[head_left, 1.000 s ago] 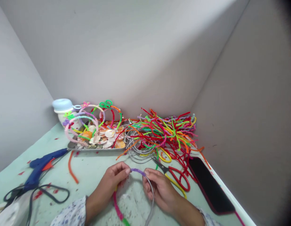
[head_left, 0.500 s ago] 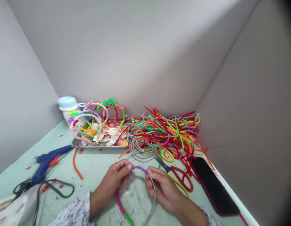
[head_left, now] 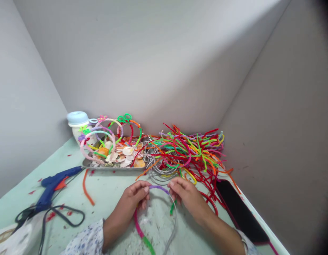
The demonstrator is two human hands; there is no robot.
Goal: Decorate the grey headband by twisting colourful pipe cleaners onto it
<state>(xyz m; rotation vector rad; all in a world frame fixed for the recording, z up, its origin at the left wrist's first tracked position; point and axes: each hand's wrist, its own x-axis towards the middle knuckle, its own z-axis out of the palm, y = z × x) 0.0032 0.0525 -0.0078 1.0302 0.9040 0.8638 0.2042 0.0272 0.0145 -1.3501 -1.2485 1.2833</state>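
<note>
Fingers of the left hand (head_left: 133, 202) and right hand (head_left: 187, 196) pinched a light, springy wire headband (head_left: 175, 223), seemingly best held at its purple wrap (head_left: 158, 187).

No readable text or labels (bag (head_left: 10, 239) print too blurred)

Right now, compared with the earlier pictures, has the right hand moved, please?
Yes. The right hand has moved forward, closer to the metal tray than it was, judged by the gap between them.
</note>
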